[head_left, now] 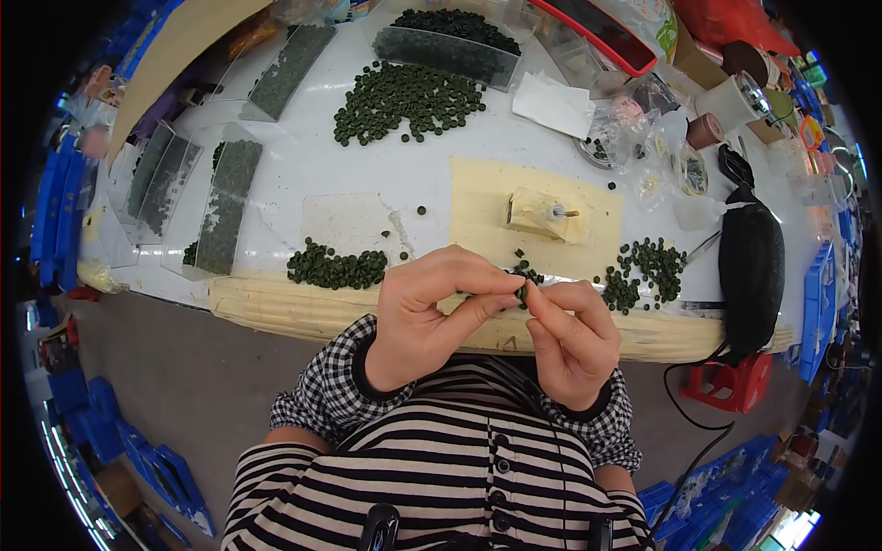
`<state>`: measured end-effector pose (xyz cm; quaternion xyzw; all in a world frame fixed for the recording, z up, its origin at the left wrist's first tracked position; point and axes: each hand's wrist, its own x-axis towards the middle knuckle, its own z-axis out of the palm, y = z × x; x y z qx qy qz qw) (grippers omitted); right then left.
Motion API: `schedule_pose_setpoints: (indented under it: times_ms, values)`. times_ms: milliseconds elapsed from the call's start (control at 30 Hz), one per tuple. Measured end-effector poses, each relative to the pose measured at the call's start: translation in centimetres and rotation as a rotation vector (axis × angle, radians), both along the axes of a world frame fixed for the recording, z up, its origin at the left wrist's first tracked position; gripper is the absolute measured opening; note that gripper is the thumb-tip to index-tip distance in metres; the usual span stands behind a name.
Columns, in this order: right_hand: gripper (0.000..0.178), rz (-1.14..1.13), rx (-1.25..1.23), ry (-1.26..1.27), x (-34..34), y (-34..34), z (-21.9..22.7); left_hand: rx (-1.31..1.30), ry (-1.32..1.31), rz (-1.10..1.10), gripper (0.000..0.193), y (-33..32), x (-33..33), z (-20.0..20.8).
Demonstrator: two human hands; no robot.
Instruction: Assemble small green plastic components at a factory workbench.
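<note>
Small dark green piece, mostly hidden, left fingers pinching, right fingers — grip unclear

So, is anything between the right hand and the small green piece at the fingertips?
Nothing visible: the right hand appears to meet the small green piece directly, while the left hand pinches it from the opposite side.

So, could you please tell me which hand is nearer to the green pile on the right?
Right. The right hand is just lower-left of the green pile; the left hand is farther left.
</note>
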<state>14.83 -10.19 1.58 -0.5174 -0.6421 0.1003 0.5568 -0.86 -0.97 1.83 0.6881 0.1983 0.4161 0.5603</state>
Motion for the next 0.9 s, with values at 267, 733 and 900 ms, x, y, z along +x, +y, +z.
schedule_pose_setpoints:
  times_ms: [267, 733, 900]
  values:
    - [0.037, 0.003, 0.001, -0.009, -0.03, 0.10, -0.17, 0.016, 0.010, -0.002, 0.020, -0.02, 0.06, 0.06]
    - [0.038, 0.032, 0.056, -0.079, 0.16, 0.31, -0.22, -0.194, -0.013, -0.069, 0.018, -0.19, -0.22, -0.31]
    - [0.038, 0.027, 0.063, -0.098, 0.13, 0.28, -0.47, -0.223, -0.019, -0.080, 0.018, -0.20, -0.26, -0.51]
